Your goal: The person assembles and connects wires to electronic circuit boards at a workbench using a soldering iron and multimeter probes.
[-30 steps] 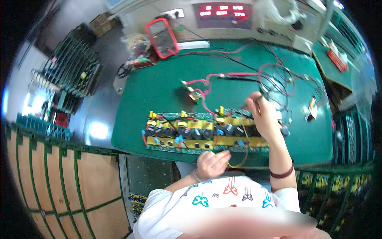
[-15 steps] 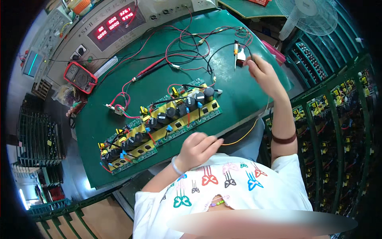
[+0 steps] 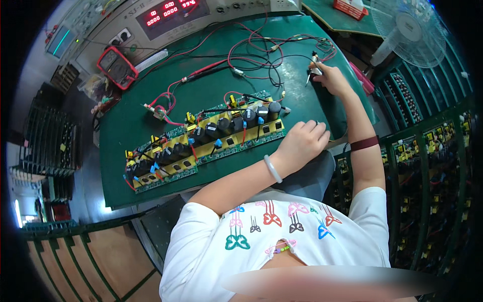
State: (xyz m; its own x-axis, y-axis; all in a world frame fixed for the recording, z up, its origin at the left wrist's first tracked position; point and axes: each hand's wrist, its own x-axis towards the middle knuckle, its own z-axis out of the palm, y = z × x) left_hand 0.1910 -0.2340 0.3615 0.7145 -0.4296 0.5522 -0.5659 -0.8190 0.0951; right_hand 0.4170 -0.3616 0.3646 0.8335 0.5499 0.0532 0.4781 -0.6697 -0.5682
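Observation:
My right hand (image 3: 332,80) reaches to the far right of the green bench. Its fingers close around a small screwdriver (image 3: 308,77), whose shaft points toward me. A little white item (image 3: 316,72) lies right by those fingers, partly covered. My left hand (image 3: 302,146) is curled near the bench's front edge, just right of a long circuit board (image 3: 206,146). Something small and dark shows at its fingertips; what it is cannot be made out. The board carries black capacitors, yellow parts and blue-tipped leads.
Red and black test leads (image 3: 209,70) tangle across the bench behind the board. A red multimeter (image 3: 116,68) leans at the back left, below a panel with a red digital display (image 3: 171,12). A fan (image 3: 407,27) and racks of boards (image 3: 432,176) stand at the right.
My left hand has moved right and away from me, from before the board to beside its right end. My right hand has come down onto the screwdriver. The view has shifted slightly.

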